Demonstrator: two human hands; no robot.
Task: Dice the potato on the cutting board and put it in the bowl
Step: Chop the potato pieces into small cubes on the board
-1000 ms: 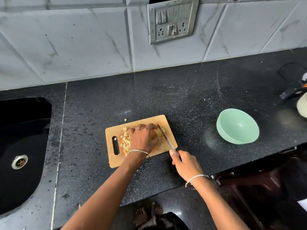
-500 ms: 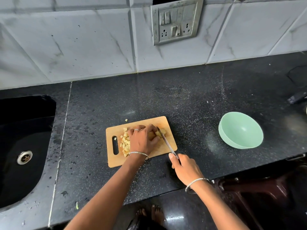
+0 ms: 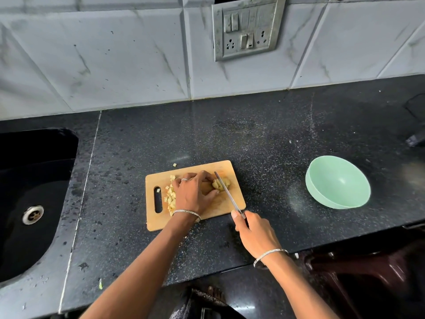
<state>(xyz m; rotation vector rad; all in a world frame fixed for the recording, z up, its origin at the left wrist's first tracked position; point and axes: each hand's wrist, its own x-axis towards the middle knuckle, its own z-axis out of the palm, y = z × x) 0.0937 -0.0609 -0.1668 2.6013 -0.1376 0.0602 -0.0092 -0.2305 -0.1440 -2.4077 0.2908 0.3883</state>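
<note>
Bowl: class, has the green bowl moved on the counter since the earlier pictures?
No. The bowl sits in the same spot to the right of the cutting board, with the same gap between them. Only the camera has shifted.

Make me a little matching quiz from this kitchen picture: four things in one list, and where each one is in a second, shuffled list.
Things
1. mint-green bowl
2. knife
3. diced potato pieces
4. sink

Places
A. held in the right hand, blade on the potato
B. set into the far left of the counter
C. on the cutting board, near its handle slot
D. on the counter to the right of the board, empty

Pairs: 1-D, 2-A, 3-C, 4-B
</note>
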